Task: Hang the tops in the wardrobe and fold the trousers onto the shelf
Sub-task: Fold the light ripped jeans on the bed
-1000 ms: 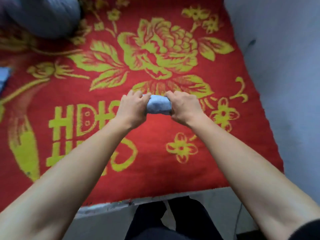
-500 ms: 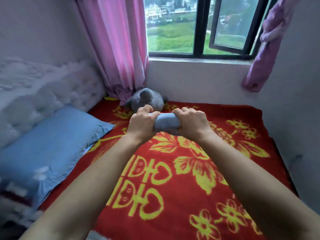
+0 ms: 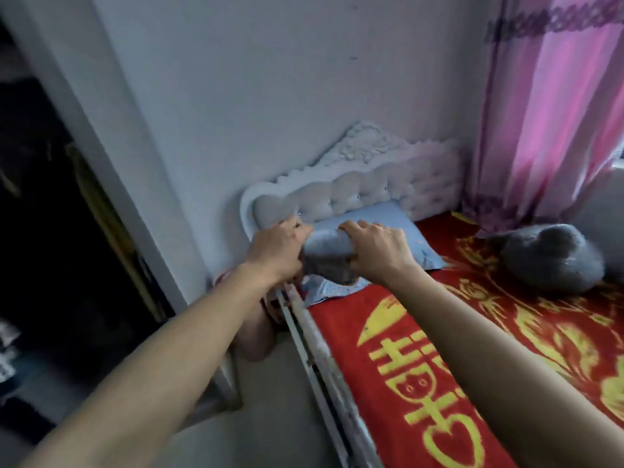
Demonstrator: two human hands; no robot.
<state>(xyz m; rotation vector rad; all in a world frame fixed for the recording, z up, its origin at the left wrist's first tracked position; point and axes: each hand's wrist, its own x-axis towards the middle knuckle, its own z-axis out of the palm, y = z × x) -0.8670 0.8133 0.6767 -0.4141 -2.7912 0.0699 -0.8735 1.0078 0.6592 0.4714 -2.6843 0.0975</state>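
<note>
The wall (image 3: pixel 270 79) behind the hands is plain, pale and smooth. The wardrobe (image 3: pixel 50 231) stands left of the left hand as a dark opening bounded by a flat white frame post (image 3: pixel 111 163). Its contents are too dark and blurred to identify.

The blanket (image 3: pixel 422 366), below and right of the right hand, is red pile fabric with a yellow woven pattern. The curtain (image 3: pixel 557 130), well to the right of the hands, is thin pink cloth hanging in vertical folds. The headboard (image 3: pixel 371 184), directly behind the hands, is white button-tufted padding under a carved, scalloped top. The plush toy (image 3: pixel 553 258), right of the right hand, is grey, fuzzy and rounded, and lies on the blanket. The pillow (image 3: pixel 381 217), just behind the hands, is smooth light-blue cloth.

The rolled garment (image 3: pixel 329 255) is grey-blue cloth wound into a short cylinder. It is held in the air between the hands, above the head corner of the bed.

The left hand (image 3: pixel 275 253) grips the left end of the roll, fingers curled over the top. The right hand (image 3: pixel 378 249) grips the right end, knuckles up. Both forearms are bare and extended.

The bed rail (image 3: pixel 324 366), white and worn, runs from below the hands toward the viewer, between the forearms. A strip of floor (image 3: pixel 270 400) lies between this rail and the frame post, beneath the left forearm.
</note>
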